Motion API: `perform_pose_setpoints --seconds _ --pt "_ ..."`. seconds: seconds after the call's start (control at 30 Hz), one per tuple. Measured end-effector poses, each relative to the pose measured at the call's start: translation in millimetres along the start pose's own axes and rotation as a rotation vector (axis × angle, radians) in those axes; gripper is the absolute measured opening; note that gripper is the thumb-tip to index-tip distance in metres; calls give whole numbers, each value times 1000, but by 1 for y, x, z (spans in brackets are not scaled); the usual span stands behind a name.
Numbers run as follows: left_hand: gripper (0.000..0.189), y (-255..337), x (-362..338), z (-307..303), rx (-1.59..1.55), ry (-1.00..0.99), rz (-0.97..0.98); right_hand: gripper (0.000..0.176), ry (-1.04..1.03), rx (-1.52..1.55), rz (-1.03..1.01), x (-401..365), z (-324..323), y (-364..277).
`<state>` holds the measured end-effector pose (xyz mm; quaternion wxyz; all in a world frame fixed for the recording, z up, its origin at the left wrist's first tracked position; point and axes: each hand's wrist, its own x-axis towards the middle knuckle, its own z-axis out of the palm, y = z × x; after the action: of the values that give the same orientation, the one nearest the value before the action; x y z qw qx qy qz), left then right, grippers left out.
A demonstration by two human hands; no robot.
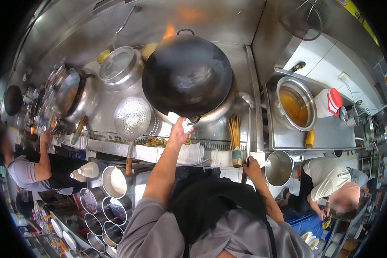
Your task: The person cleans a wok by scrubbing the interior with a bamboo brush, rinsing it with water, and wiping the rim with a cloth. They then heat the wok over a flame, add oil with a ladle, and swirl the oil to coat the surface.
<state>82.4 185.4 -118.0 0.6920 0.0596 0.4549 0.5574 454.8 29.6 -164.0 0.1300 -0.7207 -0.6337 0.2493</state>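
My left hand [179, 131] is closed around the near handle of a large black wok [187, 77], with a folded white cloth [173, 117] between palm and handle. The wok sits tilted on the burner, and a flame rises behind its far rim. At the counter's front edge, my right hand [254, 168] has its fingers closed on the dark handle end of a ladle [246, 99]; the ladle's bowl rests right of the wok. Beside that hand stands a bamboo brush [235, 135] with a wrapped grip. A perforated strainer [132, 118] lies left of the wok.
A lidded pot [122, 66] stands at the back left. On the right counter are a basin of brown liquid [296, 103] and a red-lidded container [329, 102]. Several steel canisters [115, 180] stand at lower left. One co-worker [28, 170] is at left, another [331, 180] bends at right.
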Motion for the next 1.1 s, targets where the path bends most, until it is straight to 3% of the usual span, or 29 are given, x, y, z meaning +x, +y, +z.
perform_pose_setpoints --seconds 0.03,0.13,0.23,0.33,0.37,0.4,0.5,0.53,0.57,0.63,0.67,0.73,0.83,1.0,1.07,1.1 --pt "16 -3 1 1 24 9 13 48 -91 19 45 2 -2 1" --pt "17 -4 5 0 -6 11 -2 49 -88 -30 28 3 -6 -4" --pt "16 1 8 -1 -16 -99 -9 39 -38 -42 -30 8 4 3" --pt "14 11 -5 21 -10 70 -21 34 -1 20 128 13 10 -4" --pt "12 2 21 -2 18 4 14 36 60 50 63 15 24 11" --pt "11 7 17 2 27 64 32 34 92 60 75 15 32 16" --pt "7 14 19 -3 -29 -80 28 48 13 200 272 2 4 -11" --pt "7 17 41 -14 -95 -134 -89 50 -5 143 181 -3 -7 -19" --pt "9 24 34 -2 -61 -80 -80 50 132 193 178 0 22 1" --pt "10 26 56 -14 -12 -118 -61 47 -44 154 297 -1 -8 -23" --pt "11 27 44 -2 34 -109 -33 46 -38 148 359 -4 -12 -31" --pt "13 29 31 9 54 -83 -36 42 131 41 337 1 3 -31" --pt "11 35 37 7 54 -81 -109 41 208 38 323 11 0 -54" --pt "12 31 38 4 77 -104 -87 41 58 -49 471 20 13 -36" --pt "12 31 38 0 26 -52 -102 46 -7 -113 422 20 25 -22" --pt "14 29 39 -4 29 -87 -113 40 173 1 532 16 29 -28"
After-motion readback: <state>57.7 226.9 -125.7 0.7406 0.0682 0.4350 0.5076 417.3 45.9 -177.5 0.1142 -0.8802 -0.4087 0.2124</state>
